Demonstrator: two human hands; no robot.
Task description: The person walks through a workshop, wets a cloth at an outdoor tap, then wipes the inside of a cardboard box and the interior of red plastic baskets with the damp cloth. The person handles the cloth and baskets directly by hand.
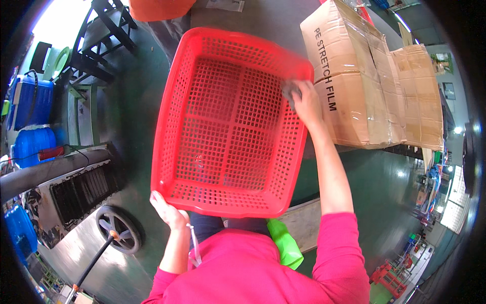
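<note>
A large red plastic basket [169, 116] with a lattice floor and walls is tilted in front of me. My left hand [171, 215] grips its near left corner, the fingers partly hidden by the rim. At the far right part of the basket, my right hand [308, 104] is closed on a grey rag [290, 91]. The rag lies against the inside of the right wall and is smeared by motion, so its exact shape cannot be made out. Nothing lies inside the basket.
Taped cardboard boxes [354, 76] stand on a grey table [273, 17] at the right. Across the table is a person in orange [161, 7]. A bright green bag [285, 243] is by my lap. On the left are a wheel [119, 230], blue containers [33, 101] and dark chairs [104, 33].
</note>
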